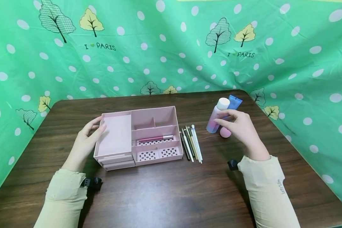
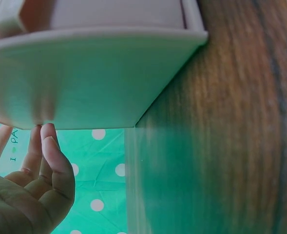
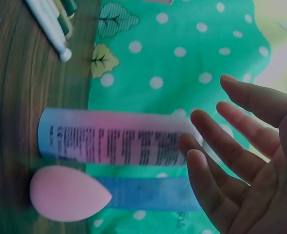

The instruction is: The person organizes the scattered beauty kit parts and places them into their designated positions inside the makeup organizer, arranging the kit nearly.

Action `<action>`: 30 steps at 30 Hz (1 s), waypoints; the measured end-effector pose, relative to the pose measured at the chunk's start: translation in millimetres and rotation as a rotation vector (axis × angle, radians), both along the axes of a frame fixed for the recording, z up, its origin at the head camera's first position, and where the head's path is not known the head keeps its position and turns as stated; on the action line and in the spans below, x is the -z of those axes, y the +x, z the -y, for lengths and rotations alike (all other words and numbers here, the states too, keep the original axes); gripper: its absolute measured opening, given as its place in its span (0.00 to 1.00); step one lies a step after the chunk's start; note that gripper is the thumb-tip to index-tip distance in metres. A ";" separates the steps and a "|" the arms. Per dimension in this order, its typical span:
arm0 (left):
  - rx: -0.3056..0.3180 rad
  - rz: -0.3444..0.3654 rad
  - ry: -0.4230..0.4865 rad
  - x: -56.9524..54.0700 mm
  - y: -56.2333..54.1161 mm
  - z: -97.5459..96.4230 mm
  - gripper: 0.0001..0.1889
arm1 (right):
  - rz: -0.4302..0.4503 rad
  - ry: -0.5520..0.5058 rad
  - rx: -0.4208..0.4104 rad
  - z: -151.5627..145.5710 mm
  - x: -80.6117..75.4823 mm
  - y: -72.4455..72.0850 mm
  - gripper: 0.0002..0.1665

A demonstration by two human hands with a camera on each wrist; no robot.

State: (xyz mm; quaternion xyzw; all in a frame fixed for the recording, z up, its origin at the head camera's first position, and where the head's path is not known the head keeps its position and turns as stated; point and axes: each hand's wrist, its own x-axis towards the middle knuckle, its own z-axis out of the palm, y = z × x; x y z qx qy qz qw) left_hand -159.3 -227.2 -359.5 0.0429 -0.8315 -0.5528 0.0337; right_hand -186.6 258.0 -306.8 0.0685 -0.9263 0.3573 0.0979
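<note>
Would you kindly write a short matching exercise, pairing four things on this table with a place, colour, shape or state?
1. Box
2. Brushes
3. Sponge
4. Tube

A. Blue
B. Teardrop-shaped
C. Divided into compartments
D. Lying between the box and the bottle

Right pairs: 1-C, 2-D, 3-B, 4-A

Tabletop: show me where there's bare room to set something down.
Broad bare tabletop lies before the pink organizer, between the sleeves. A narrower patch separates the brushes from the bottle. Crowded: where bottle, blue tube and pink sponge cluster, and beside the organizer's brushes-side wall.
</note>
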 end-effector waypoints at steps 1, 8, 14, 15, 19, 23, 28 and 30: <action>0.001 0.001 0.001 0.1 0.5 0.2 0.32 | 0.006 0.007 0.006 -2.3 0.6 -1.3 0.23; 0.006 -0.001 0.003 -0.6 1.1 1.1 0.32 | 0.068 0.054 0.053 -15.2 5.9 -7.8 0.26; 0.004 0.010 -0.003 -1.2 0.0 1.4 0.33 | 0.121 0.089 0.083 -25.7 12.9 -14.2 0.29; 0.003 0.013 -0.004 -1.1 -0.2 1.3 0.33 | 0.135 0.095 0.086 -27.3 13.9 -15.2 0.30; 0.003 0.014 -0.005 -1.1 -0.1 0.9 0.33 | 0.203 0.132 0.093 -32.2 16.8 -17.7 0.34; 0.007 0.002 -0.005 -1.3 0.2 0.5 0.33 | 0.248 0.154 0.095 -35.4 18.7 -19.8 0.36; 0.005 -0.003 -0.007 -1.7 0.7 -0.2 0.33 | 0.287 0.186 0.091 -40.0 22.1 -22.7 0.38; 0.003 0.003 -0.005 -2.0 0.8 -0.6 0.33 | 0.313 0.201 0.086 -42.1 23.8 -23.3 0.39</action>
